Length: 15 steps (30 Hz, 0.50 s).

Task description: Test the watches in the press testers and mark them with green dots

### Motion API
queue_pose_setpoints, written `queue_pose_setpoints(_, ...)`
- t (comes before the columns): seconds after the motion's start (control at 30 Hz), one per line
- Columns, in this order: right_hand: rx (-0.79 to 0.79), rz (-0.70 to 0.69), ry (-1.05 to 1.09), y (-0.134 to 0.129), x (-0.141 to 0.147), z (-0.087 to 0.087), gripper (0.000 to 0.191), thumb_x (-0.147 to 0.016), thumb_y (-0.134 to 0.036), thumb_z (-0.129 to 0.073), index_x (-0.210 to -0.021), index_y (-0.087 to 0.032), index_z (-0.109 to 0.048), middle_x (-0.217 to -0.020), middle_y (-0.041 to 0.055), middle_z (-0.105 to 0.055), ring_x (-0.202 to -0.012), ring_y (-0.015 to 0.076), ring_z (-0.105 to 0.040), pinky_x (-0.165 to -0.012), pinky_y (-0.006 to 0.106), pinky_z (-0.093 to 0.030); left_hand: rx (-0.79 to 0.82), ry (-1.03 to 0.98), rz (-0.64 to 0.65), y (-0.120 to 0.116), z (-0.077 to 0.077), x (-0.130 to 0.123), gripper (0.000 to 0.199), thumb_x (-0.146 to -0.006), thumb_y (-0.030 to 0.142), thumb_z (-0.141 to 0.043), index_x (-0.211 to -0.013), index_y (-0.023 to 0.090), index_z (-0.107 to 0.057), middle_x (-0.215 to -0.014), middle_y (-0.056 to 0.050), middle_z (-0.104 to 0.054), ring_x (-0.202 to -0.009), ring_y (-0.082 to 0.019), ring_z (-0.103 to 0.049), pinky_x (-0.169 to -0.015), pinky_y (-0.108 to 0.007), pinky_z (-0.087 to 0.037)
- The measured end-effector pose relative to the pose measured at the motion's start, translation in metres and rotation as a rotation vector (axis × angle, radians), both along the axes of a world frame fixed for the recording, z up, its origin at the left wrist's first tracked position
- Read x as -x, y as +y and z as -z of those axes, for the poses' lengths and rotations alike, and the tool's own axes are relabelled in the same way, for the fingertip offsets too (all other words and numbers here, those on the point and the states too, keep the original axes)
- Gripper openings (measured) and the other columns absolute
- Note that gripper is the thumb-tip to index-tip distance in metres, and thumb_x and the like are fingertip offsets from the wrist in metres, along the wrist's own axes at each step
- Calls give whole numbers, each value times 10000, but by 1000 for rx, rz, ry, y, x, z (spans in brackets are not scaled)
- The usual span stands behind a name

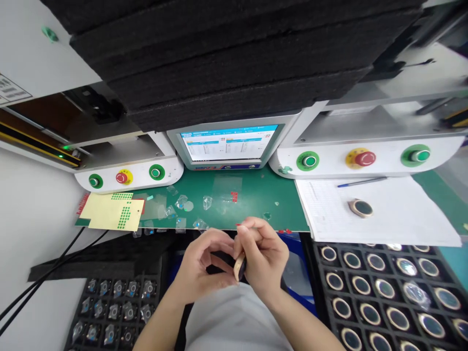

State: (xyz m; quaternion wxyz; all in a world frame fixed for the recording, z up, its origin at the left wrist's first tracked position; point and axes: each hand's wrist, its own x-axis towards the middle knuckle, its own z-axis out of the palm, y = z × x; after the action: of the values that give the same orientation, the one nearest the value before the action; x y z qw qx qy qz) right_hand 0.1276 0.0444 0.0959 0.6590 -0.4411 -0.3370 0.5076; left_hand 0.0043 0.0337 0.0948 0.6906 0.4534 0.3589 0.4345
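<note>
Close to the body, my left hand [204,268] curls its fingers round a gold-rimmed round part [239,266], which is seen nearly edge-on. My right hand [261,253] meets it there, thumb and index finger pinched on a small red piece [238,225] above the part. The other fingers of my right hand are folded beside the part, and its dark face is mostly hidden. Another gold-rimmed round part [361,207] lies on white paper sheets [329,226] at the right.
A screen [230,144] stands between two machine panels with green and red buttons. Plastic film scraps [207,202] and yellow sticker sheets [106,219] lie on the green mat [252,214]. Black trays of round parts [376,262] and wrapped parts [117,287] flank me. Black foam [226,63] hangs overhead.
</note>
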Motion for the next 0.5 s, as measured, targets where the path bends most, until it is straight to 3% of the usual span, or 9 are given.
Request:
queue_pose_setpoints(0.17, -13, -74, -20, 1, -4, -2, 126, -881, -274, -611, -793, -196, -564, -398, -90, -572, -215, 75, -450, -312, 153, -413, 96, -180, 72, 3, 13, -6, 558, -593, 85, -864, -1084, 260, -664, -823, 13, -628, -704, -124, -665, -567, -197, -614)
queue_pose_setpoints(0.3, -53, -120, -80, 2, -8, -2, 75, -877, -190, -587, -805, -204, -576, -414, -102, -579, -228, 70, -467, -304, 138, -401, 132, -194, 15, -1, 16, -11, 557, -589, 153, -881, -1097, 253, -674, -823, 8, -638, -653, -126, -671, -534, -195, -604)
queue_pose_setpoints(0.5, -330, -48, -477, -1, -14, 1, 107, -849, -108, -607, -856, -215, -617, -562, -51, -641, -393, 89, -560, -420, 193, -469, 68, -169, -10, -4, 19, -10, 464, -612, 226, -879, -1053, 234, -736, -833, -24, -686, -615, -138, -670, -476, -193, -560)
